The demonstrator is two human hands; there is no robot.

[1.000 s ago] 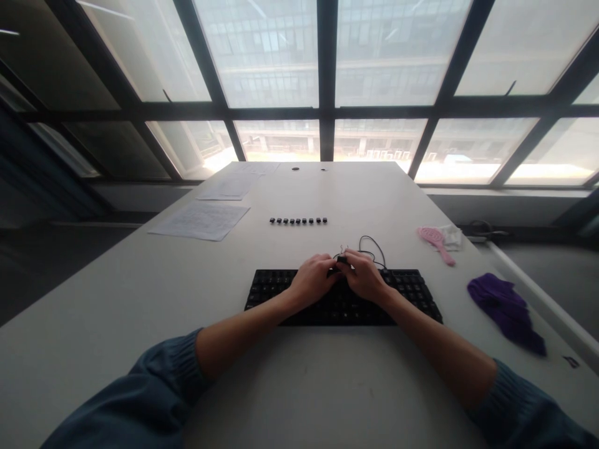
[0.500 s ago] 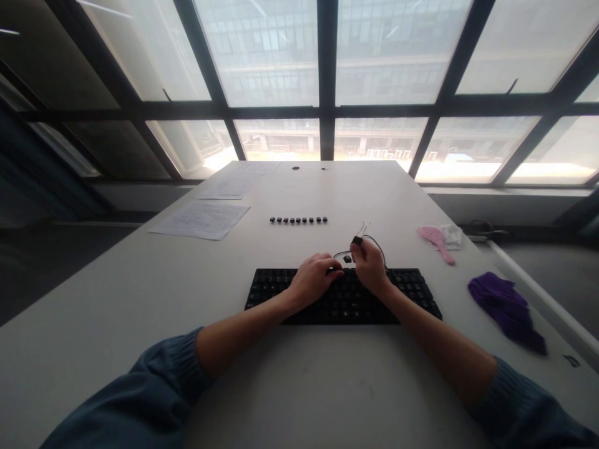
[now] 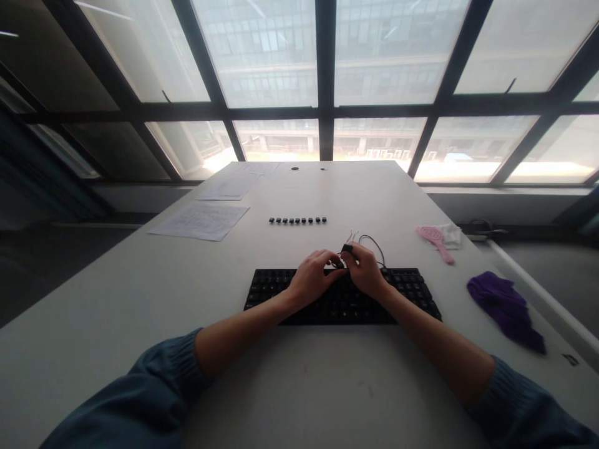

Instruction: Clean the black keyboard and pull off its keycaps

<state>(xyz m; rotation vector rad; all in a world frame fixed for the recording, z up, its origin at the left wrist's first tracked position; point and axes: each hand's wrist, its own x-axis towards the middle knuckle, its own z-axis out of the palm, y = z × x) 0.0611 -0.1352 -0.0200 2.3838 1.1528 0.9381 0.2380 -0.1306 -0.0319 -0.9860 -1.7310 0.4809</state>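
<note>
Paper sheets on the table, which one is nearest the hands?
The frontmost sheet, level with the row of black keycaps and to its left; the other two sheets lie farther away behind it.

A black keyboard and a row of black keycaps lie on the white table, with a pink brush, a purple cloth and blue sleeves.

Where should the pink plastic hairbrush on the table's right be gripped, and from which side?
Probably by its slim handle, from above on the near side: the pink plastic hairbrush lies flat on the white table, handle angled toward the person, round head at the far end.
</note>
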